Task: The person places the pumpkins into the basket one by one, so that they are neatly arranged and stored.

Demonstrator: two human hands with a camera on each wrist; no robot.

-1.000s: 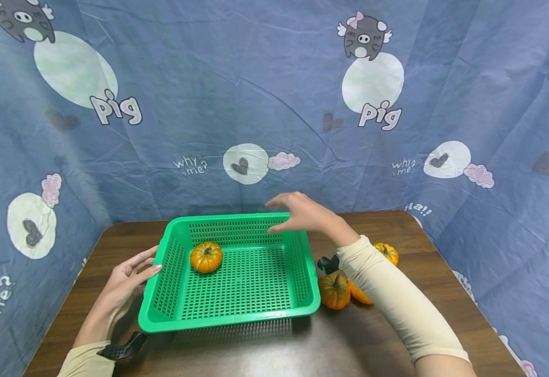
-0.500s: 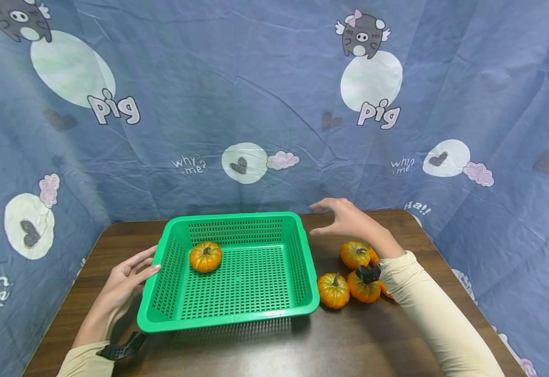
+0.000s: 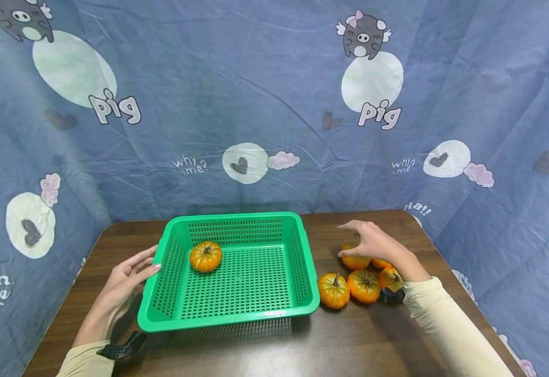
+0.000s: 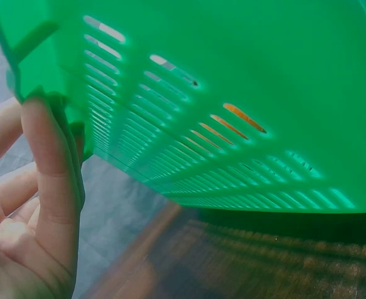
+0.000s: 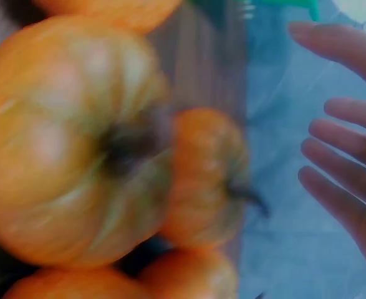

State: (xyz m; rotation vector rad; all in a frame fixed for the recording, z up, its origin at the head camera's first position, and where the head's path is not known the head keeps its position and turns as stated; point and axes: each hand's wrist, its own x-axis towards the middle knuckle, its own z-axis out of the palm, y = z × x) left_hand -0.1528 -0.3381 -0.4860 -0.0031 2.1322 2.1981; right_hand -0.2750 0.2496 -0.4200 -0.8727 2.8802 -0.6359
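Note:
A green plastic basket with slotted walls stands on the table, one small orange pumpkin inside at its left. My left hand holds the basket's left rim, thumb at the edge; the left wrist view shows the thumb against the green rim. Right of the basket lie several small pumpkins in a cluster. My right hand hovers over the back of that cluster, fingers spread and holding nothing, partly covering a rear pumpkin. In the right wrist view a big, blurred pumpkin fills the left.
The brown wooden table ends at a blue patterned cloth hung behind and at both sides. A black wrist mount on the right arm overlaps the rightmost pumpkin, and another black mount sits at the left wrist.
My right hand has moved right, from above the basket's back right corner to over the pumpkins, and lower. The left hand, basket and pumpkin inside have stayed put.

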